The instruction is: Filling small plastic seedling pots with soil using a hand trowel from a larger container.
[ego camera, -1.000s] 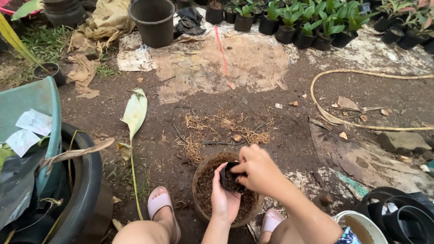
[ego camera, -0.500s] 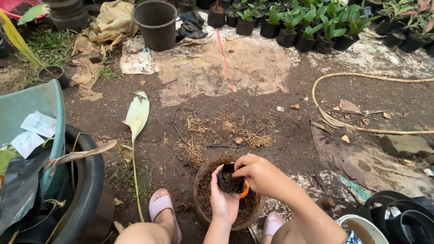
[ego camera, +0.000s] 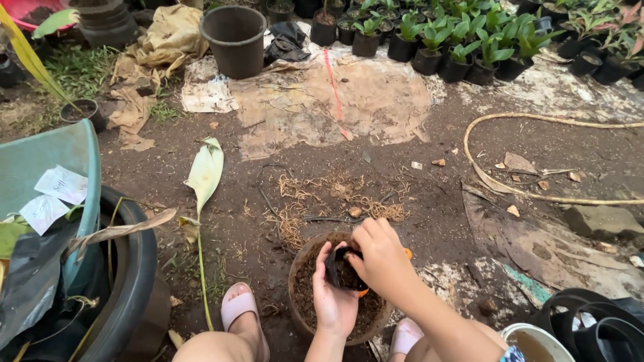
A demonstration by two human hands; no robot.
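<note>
My left hand (ego camera: 332, 298) holds a small black plastic pot (ego camera: 340, 270) filled with dark soil, over a round brown basin of soil (ego camera: 299, 295) on the ground between my feet. My right hand (ego camera: 377, 258) is curled over the small pot's rim, fingers pressing on it. A bit of an orange object (ego camera: 406, 253) shows beside and under my right hand; what it is I cannot tell. My pink sandals (ego camera: 236, 303) flank the basin.
A large black tyre (ego camera: 127, 268) and a teal tub (ego camera: 64, 144) stand at left. A big black pot (ego camera: 236, 37) and rows of potted seedlings (ego camera: 463, 43) line the back. A yellow hose (ego camera: 510, 191) curves at right; dry roots (ego camera: 315, 194) and a pale leaf (ego camera: 204, 167) lie on the dirt.
My right hand has shifted over the small pot, from pinching its right rim to covering its top. The left hand keeps holding the pot over the basin.
</note>
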